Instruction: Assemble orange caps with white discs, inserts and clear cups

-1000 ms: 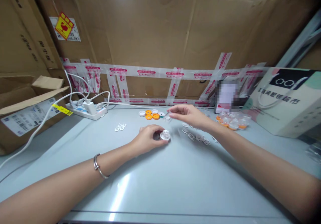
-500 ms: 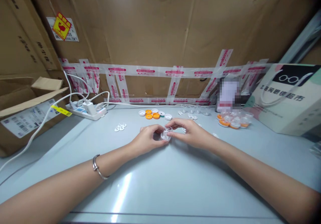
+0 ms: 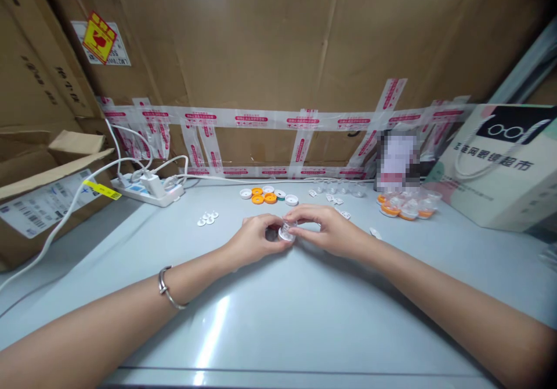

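My left hand (image 3: 261, 235) curls round the side of a white round base (image 3: 286, 236), thumb in front. On top of that base sits a small clear plastic dome (image 3: 288, 224), pinched by my right hand (image 3: 319, 226) between thumb and fingers. Both hands meet over the middle of the table, and the fingers partly hide the two pieces. Behind them lie several round rings in white and orange (image 3: 270, 198). To the left are several small white disc pieces with stems (image 3: 209, 218). Clear domes (image 3: 343, 188) and small flat white pieces (image 3: 334, 199) lie behind my right hand.
Several orange-and-white pieces with clear domes (image 3: 409, 206) are grouped at the right, near a paper bag (image 3: 496, 174). A power strip (image 3: 152, 191) with white cables stands at the left beside an open carton (image 3: 47, 203). Large taped cardboard (image 3: 261, 58) forms the back.
The clear dome has come down onto the white base and sits more upright between my fingers. The camera view has shifted slightly; both hands stay in nearly the same place.
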Available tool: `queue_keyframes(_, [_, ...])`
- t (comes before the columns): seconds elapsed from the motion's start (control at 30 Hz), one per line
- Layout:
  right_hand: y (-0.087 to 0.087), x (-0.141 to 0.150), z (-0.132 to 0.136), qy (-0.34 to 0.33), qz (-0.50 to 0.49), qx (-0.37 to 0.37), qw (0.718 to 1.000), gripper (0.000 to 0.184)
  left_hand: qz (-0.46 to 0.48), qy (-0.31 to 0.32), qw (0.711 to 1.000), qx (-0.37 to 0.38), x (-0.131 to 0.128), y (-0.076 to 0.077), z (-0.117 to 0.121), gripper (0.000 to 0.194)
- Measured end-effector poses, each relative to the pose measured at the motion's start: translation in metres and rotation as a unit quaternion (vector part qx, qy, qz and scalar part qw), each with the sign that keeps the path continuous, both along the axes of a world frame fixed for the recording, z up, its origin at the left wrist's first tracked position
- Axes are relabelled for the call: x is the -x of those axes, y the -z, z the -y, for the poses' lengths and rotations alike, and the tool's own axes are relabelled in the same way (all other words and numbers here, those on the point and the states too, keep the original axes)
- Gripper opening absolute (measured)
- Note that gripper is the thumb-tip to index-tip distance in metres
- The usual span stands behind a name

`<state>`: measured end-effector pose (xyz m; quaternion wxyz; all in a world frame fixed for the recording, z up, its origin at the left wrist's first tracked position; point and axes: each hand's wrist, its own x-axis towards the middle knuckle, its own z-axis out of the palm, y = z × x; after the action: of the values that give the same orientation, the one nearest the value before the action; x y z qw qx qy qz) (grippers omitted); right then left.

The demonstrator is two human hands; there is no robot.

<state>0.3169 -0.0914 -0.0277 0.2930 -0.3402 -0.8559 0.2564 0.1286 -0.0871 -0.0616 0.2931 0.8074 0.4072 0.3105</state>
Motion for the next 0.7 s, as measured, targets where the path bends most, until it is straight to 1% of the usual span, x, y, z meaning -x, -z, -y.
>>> queue_keyframes(0.1, [0.003, 0.0, 0.0, 0.004, -0.008, -0.007, 1.0, 0.017, -0.003, 0.005, 1.0, -0.005, 0.0, 0.0, -0.001, 0.025])
queue_keyframes(0.17, [0.007, 0.001, -0.001, 0.018, -0.015, -0.016, 1.0, 0.015, -0.008, 0.008, 1.0, -0.009, 0.001, 0.0, -0.001, 0.025])
queue_keyframes(0.3, [0.018, 0.006, -0.002, 0.064, -0.034, -0.051, 0.996, 0.009, -0.009, 0.016, 1.0, -0.012, 0.001, 0.001, -0.002, 0.025])
queue_keyframes(0.37, [0.022, 0.008, -0.001, 0.095, -0.042, -0.062, 0.993, 0.011, -0.013, 0.016, 1.0, -0.009, 0.001, 0.001, -0.003, 0.025])
queue_keyframes(0.43, [0.025, 0.009, 0.0, 0.111, -0.05, -0.059, 0.991, 0.013, -0.014, 0.014, 1.0, -0.006, 0.002, 0.002, -0.004, 0.026])
queue_keyframes(0.57, [0.027, 0.009, 0.001, 0.067, -0.065, -0.015, 0.996, 0.013, -0.016, 0.012, 1.0, -0.003, 0.002, 0.002, -0.005, 0.026])
queue_keyframes(0.6, [0.027, 0.01, 0.002, 0.068, -0.067, -0.005, 0.995, 0.013, -0.019, 0.011, 1.0, -0.003, 0.002, 0.002, -0.005, 0.025])
queue_keyframes(0.7, [0.03, 0.014, 0.004, 0.127, -0.077, -0.01, 0.989, 0.012, -0.026, 0.002, 1.0, -0.007, 0.002, 0.002, -0.006, 0.023])
